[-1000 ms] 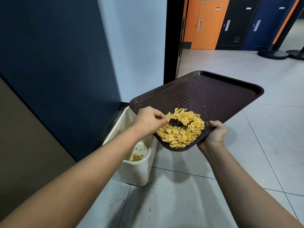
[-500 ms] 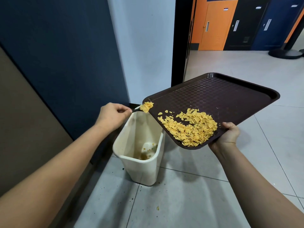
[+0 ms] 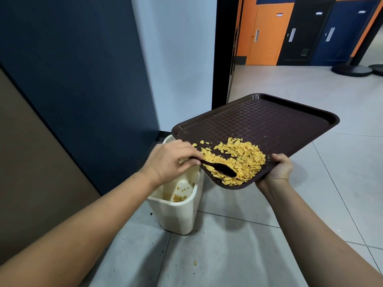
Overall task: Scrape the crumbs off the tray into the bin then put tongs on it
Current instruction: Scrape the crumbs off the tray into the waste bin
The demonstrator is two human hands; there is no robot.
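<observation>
Dark brown textured plastic tray (image 3: 269,125) was tilted, its low corner over the cream plastic bin (image 3: 176,212) on the grey tiled floor (image 3: 228,245). Yellow flake crumbs (image 3: 242,160) were piled at that corner. Right hand (image 3: 277,170) gripped the tray edge, fingers curled under. Left hand (image 3: 172,160) pinched a black plastic spoon (image 3: 217,167); half a second earlier it was out over the bin with a scoop, now the bowl was back in the pile. Some crumbs lay in the bin.

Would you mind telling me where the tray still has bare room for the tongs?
The tray's far half, between the crumbs and the far rim, is bare. The near corner is crowded: the crumbs, the black spoon and the right hand gripping the edge.
</observation>
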